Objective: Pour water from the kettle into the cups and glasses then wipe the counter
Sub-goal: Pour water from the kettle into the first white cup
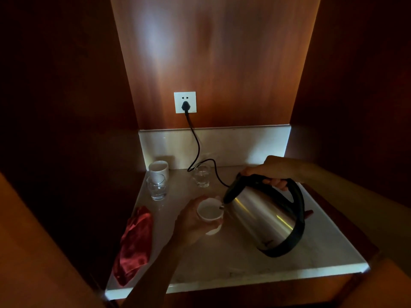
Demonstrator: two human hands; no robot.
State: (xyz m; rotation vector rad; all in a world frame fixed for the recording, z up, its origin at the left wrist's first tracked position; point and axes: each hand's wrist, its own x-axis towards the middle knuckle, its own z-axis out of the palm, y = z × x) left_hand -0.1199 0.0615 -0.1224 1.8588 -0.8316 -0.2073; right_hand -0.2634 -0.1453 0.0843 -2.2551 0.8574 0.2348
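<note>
My right hand (270, 172) grips the black handle of a steel kettle (264, 216), tilted to the left with its spout over a white cup (209, 211). My left hand (191, 223) wraps around that cup and holds it above the pale counter (233, 258). A second white cup (158, 168) stands at the back left, with a clear glass (157, 187) just in front of it. Another clear glass (202, 175) holding water stands at the back centre. A red cloth (134, 243) lies crumpled along the counter's left edge.
A black cord (196, 147) runs from a plug in the white wall socket (185, 102) down across the counter behind the kettle. Dark wooden walls close in the niche on the left, right and back. The counter's front edge (244, 278) is near me.
</note>
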